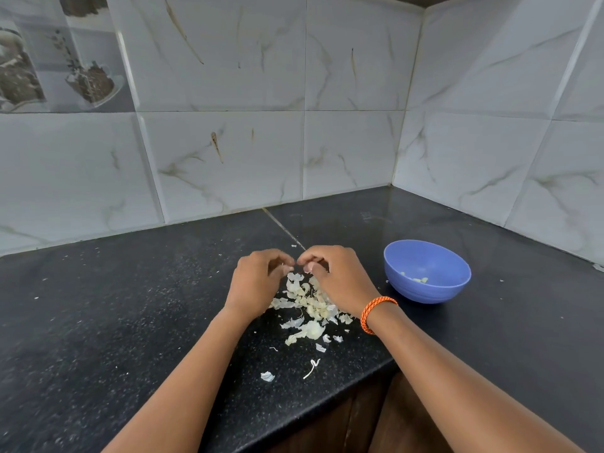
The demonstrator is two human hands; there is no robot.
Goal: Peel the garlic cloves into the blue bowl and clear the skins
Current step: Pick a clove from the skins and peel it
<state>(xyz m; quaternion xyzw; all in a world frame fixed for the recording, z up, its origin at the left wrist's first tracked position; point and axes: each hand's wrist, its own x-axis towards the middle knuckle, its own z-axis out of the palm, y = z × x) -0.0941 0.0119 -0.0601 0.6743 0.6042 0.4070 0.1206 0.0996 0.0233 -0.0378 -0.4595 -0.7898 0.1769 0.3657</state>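
My left hand [258, 282] and my right hand [340, 282] meet fingertip to fingertip above a heap of white garlic skins [309, 305] on the black counter. Both hands have curled fingers and pinch a small garlic clove [295, 265] between them; the clove itself is almost hidden. The blue bowl [451, 289] stands to the right of my right hand, apart from it. A few pale peeled cloves [420, 280] lie in its bottom. An orange braided band circles my right wrist.
The black speckled counter [130, 322] fills an L-shaped corner under white marble wall tiles. Loose skin scraps [267, 376] and a thin stem piece [312, 367] lie near the front edge. Wooden cabinet fronts show below the edge.
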